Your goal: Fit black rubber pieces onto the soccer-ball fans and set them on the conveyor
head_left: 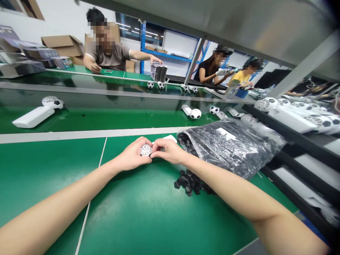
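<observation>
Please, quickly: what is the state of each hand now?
Left hand: closed, holding a white lattice ball.
Right hand: closed, pinching the same ball.

A small white ball, an open lattice shell patterned like a football, sits pinched between the left hand and the right hand, with a dark bit showing at its lower right edge, too small to make out. Just behind the ball, a flat white piece lies partly hidden by the fingers. To the ball's right rests a bulging clear bag packed with small black parts, and a loose heap of black parts lies spilled below the bag's mouth.
</observation>
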`<state>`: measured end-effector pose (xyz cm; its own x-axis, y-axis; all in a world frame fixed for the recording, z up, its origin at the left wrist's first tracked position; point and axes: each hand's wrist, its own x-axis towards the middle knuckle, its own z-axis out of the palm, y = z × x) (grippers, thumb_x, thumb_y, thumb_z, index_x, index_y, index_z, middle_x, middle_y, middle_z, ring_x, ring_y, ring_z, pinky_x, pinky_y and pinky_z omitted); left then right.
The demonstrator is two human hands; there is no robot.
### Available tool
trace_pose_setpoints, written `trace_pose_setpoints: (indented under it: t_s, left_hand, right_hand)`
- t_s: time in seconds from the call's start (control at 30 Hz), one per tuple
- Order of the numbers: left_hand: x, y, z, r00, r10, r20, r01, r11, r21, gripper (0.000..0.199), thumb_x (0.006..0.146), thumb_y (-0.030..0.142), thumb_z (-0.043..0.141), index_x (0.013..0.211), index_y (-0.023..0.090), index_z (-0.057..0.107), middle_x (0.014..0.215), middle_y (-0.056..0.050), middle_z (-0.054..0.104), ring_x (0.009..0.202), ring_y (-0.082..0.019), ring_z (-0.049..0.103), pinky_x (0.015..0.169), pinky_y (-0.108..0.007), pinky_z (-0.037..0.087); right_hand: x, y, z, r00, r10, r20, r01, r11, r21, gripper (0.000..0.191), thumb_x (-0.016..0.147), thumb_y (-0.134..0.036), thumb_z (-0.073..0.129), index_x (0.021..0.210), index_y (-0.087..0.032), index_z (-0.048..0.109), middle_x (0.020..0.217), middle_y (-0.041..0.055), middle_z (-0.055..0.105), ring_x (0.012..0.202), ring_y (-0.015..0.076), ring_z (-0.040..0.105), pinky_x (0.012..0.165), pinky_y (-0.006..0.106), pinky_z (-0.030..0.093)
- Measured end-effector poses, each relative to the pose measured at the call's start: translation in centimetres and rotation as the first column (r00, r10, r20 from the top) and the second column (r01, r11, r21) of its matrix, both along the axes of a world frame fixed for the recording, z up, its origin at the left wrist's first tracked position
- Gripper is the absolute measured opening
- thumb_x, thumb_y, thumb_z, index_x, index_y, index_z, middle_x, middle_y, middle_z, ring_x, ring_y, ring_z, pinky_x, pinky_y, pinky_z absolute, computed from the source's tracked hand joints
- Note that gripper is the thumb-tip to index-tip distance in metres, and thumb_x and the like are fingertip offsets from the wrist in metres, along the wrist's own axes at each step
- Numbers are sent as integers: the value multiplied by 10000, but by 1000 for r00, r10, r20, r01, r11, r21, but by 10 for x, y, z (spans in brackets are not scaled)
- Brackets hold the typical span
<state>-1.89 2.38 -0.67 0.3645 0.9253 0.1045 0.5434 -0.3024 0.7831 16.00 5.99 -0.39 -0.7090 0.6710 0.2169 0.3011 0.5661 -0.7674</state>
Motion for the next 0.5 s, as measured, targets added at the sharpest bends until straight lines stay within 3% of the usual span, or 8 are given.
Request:
trace_pose_setpoints:
  t_s: [0.17, 0.33, 0.5]
  left_hand:
    - [-1, -1, 4, 999, -30, -32, 31, 999, 26, 298, 637, 264, 598, 910, 185, 511, 901, -17, 492, 822, -195, 498, 734, -325, 390]
    - [1, 0, 4, 999, -7, -40, 5, 999, -33, 292, 633, 247, 603, 903, 194, 504, 908, -13, 497, 824, -195, 497, 741, -326, 392]
    - [2, -2, 0, 996, -10, -93, 17, 996, 83, 261, 660, 244, 574, 909, 205, 505, 921, -12, 495, 879, -206, 495, 787, -339, 387]
  right_hand:
    - [3, -3, -2, 999, -11, -31, 11, 1000, 24, 103, 729, -203, 662, 686, -148, 586, 684, -21, 579, 666, 98, 530, 666, 219, 407]
    - [2, -4, -4, 999, -30, -14, 29, 998, -56, 108, 721, -207, 669, 688, -150, 583, 677, -28, 575, 646, 92, 525, 636, 207, 398]
    - [4, 2, -6, 999, -36, 38, 36, 999, -12, 123, 713, -225, 678, 682, -148, 588, 656, -33, 565, 606, 81, 496, 586, 192, 369]
